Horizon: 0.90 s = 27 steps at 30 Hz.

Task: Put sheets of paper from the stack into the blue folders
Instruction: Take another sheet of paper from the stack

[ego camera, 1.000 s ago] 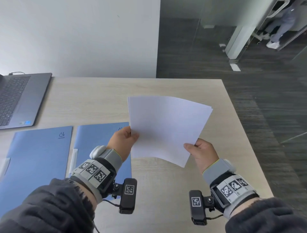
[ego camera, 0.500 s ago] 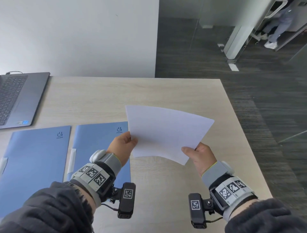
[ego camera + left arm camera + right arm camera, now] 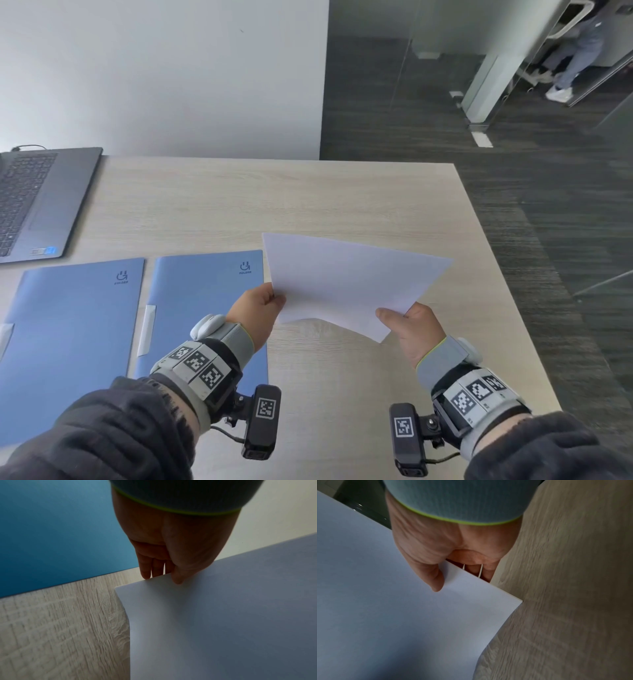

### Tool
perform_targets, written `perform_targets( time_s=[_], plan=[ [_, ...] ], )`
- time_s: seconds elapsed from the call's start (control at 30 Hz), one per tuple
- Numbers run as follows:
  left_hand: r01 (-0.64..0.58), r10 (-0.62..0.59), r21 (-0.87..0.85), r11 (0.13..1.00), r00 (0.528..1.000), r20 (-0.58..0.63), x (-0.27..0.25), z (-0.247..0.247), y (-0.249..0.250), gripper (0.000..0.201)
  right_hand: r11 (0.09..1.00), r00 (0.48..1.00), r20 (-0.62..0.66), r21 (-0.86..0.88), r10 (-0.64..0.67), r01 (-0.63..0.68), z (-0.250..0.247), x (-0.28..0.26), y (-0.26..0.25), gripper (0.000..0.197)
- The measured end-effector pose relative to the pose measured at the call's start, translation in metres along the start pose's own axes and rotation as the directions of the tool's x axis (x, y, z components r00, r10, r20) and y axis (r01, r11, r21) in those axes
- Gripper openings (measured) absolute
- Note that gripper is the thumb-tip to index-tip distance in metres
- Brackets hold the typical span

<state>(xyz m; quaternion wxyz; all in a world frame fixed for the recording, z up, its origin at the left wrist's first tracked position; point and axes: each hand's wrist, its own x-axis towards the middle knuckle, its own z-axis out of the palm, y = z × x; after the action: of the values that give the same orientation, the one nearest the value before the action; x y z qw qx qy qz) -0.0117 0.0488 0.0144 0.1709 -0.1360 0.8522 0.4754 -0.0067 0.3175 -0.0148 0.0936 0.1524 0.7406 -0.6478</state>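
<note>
A thin stack of white paper (image 3: pixel 349 284) hangs low over the right half of the wooden table, slightly bowed. My left hand (image 3: pixel 260 310) pinches its near left edge, thumb on top and fingers beneath, as the left wrist view shows on the paper (image 3: pixel 223 615). My right hand (image 3: pixel 407 322) pinches the near right corner the same way, thumb on the paper (image 3: pixel 393 608). Two closed blue folders lie flat to the left: one (image 3: pixel 202 308) right beside the paper, partly under my left wrist, and another (image 3: pixel 72 339) farther left.
An open grey laptop (image 3: pixel 34 202) sits at the table's back left. The table's right edge (image 3: pixel 507 274) drops to dark carpet. A white wall stands behind the table. Far off at the top right a person's legs (image 3: pixel 575 61) show by a glass partition.
Both hands have lowered the paper toward the table and flattened it; it sat higher and more upright a second ago. The grips are unchanged.
</note>
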Motion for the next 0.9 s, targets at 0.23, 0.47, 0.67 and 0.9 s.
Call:
perform_targets(
  time_s=[0.23, 0.47, 0.67, 0.9],
  plan=[
    [0.003, -0.003, 0.022, 1.0, 1.0, -0.021, 0.0, 0.007, 0.002, 0.022, 1.0, 1.0, -0.009, -0.02, 0.016, -0.016, -0.002, -0.002, 0.0, 0.02],
    [0.024, -0.024, 0.032, 0.999, 1.0, 0.005, -0.003, 0.011, -0.004, 0.022, 0.995, 0.999, 0.005, -0.098, 0.034, -0.033, -0.003, -0.009, -0.002, 0.038],
    [-0.009, 0.01, -0.077, 0.997, 1.0, 0.01, -0.004, 0.004, -0.011, 0.025, 0.998, 0.999, -0.022, -0.058, 0.032, -0.034, 0.001, -0.009, -0.001, 0.015],
    [0.149, -0.139, -0.217, 0.965, 0.988, 0.063, -0.004, -0.007, -0.038, 0.03, 0.968, 0.968, 0.091, 0.075, 0.232, -0.239, 0.028, -0.016, 0.003, 0.016]
  ],
)
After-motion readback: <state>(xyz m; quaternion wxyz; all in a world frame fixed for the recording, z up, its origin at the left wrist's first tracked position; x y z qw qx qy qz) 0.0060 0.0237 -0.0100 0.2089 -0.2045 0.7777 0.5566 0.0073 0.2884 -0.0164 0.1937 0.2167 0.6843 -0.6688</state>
